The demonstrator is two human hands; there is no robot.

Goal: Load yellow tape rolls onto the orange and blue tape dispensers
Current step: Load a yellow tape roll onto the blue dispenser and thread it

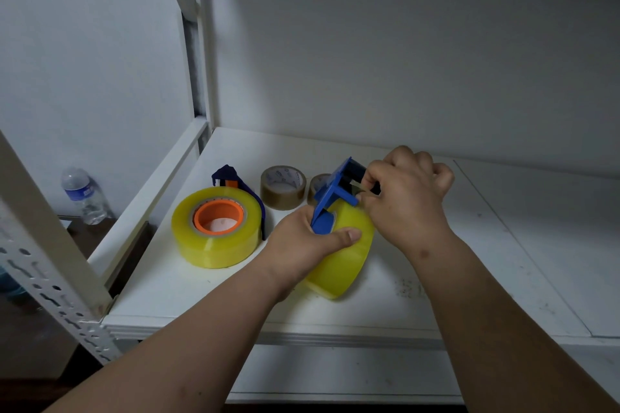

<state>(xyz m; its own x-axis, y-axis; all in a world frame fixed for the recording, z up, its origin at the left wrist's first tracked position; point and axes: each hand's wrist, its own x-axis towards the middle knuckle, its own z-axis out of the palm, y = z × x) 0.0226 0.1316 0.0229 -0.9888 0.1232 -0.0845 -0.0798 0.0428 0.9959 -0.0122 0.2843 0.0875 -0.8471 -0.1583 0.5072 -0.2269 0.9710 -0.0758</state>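
Note:
A yellow tape roll (214, 228) lies flat on the white shelf (335, 305) with the orange dispenser hub (219, 215) inside its core and a dark blue arm behind it. My left hand (302, 246) grips a second yellow roll (342, 261), tilted on its edge, thumb across its face. The blue dispenser (335, 194) sits in that roll's core. My right hand (407, 198) pinches the tape end at the dispenser's front, fingers curled.
Two brown tape rolls (283, 187) (318, 185) stand behind the dispensers near the back wall. A water bottle (84, 196) stands lower left, outside the shelf. A perforated metal upright (50, 265) frames the shelf's left front corner.

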